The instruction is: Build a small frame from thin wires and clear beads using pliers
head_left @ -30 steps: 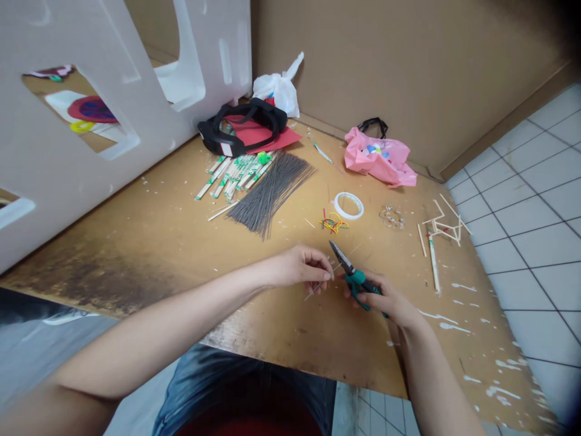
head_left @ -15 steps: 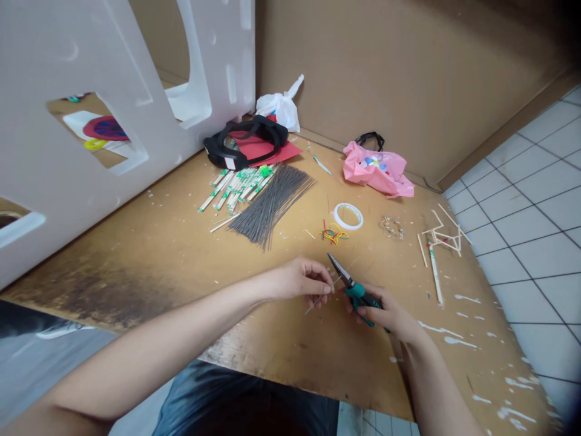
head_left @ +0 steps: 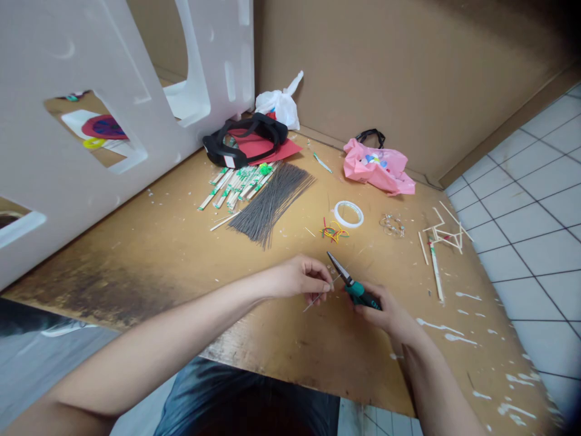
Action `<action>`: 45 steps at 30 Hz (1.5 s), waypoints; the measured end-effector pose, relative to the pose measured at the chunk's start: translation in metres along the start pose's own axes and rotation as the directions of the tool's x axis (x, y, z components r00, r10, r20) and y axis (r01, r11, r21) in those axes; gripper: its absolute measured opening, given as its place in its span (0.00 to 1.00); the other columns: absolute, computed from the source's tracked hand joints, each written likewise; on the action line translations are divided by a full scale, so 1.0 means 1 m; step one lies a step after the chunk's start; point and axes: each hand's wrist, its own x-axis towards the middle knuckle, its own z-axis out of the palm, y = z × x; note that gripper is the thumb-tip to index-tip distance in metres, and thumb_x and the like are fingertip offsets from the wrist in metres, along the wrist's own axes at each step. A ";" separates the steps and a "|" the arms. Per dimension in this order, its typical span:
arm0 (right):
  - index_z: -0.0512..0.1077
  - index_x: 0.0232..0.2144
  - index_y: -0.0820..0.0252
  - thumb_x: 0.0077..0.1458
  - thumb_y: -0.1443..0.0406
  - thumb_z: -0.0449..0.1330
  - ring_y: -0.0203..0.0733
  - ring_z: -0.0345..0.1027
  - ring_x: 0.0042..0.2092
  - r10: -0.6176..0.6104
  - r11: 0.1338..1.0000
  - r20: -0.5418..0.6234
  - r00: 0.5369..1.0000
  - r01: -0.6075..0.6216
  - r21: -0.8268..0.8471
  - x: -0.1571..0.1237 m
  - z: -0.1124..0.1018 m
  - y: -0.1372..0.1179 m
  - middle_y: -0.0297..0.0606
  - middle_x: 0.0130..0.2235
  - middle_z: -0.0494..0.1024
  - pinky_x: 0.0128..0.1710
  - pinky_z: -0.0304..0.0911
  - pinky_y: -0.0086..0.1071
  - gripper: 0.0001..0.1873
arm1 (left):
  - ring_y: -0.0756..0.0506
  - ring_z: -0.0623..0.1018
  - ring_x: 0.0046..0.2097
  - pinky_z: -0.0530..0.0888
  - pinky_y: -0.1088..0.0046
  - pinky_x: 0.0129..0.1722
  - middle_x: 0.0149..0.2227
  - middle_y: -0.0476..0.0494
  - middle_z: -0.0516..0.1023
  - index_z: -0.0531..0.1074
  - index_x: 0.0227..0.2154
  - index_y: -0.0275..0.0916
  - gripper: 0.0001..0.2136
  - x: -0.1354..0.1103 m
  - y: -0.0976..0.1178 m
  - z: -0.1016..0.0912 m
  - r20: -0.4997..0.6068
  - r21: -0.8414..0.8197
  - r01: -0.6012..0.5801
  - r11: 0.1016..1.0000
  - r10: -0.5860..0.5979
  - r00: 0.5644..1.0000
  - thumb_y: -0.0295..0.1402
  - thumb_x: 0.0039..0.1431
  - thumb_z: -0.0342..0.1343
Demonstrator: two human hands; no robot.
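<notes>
Between the fingertips of my left hand [head_left: 315, 281] a thin wire [head_left: 312, 303] is pinched, with one end pointing down to the left and the other toward the plier jaws. My right hand [head_left: 385, 307] is wrapped round green-and-black long-nose pliers [head_left: 358, 292], whose dark jaws point up and left, close to the left fingertips. Whether the jaws touch the wire I cannot tell. Beyond the left hand lies a fanned bundle of grey wires [head_left: 270, 206]. Rubber bands [head_left: 333, 231] in red, yellow and green sit just past the pliers.
Wrapped chopsticks [head_left: 233, 188] and a black headset [head_left: 222, 148] on red paper lie at the back left. A white tape roll [head_left: 348, 214], a pink bag [head_left: 376, 169] and beaded wire loops [head_left: 392, 226] are farther off. A stick frame [head_left: 447, 239] lies near the right edge.
The handles of the pliers have closed in my right hand. The left hand stays in nearly the same place with the wire.
</notes>
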 end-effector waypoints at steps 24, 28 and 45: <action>0.70 0.36 0.61 0.40 0.69 0.53 0.38 0.62 0.30 -0.080 0.894 -0.259 0.963 -0.046 -0.446 -0.012 0.003 -0.023 0.35 0.30 0.73 0.30 0.55 0.29 0.16 | 0.53 0.74 0.25 0.71 0.78 0.26 0.25 0.48 0.76 0.72 0.30 0.33 0.12 -0.023 0.031 -0.001 -0.085 0.071 -0.130 0.989 0.136 0.987 0.36 0.46 0.63; 0.72 0.35 0.57 0.40 0.69 0.55 0.40 0.64 0.31 -0.113 0.888 -0.189 0.975 0.014 -0.459 -0.019 0.011 -0.029 0.36 0.31 0.75 0.31 0.55 0.30 0.16 | 0.52 0.75 0.26 0.74 0.77 0.26 0.26 0.47 0.76 0.71 0.28 0.33 0.12 -0.027 0.040 0.004 -0.323 0.125 -0.333 0.935 0.355 0.877 0.36 0.44 0.64; 0.72 0.34 0.56 0.41 0.70 0.56 0.40 0.66 0.30 -0.062 0.890 0.074 0.995 0.088 -0.447 -0.027 0.024 -0.043 0.36 0.31 0.76 0.28 0.50 0.30 0.13 | 0.52 0.73 0.31 0.69 0.78 0.30 0.30 0.45 0.76 0.71 0.27 0.32 0.09 -0.023 0.025 0.022 -0.183 0.228 -0.202 0.952 0.246 0.952 0.33 0.46 0.62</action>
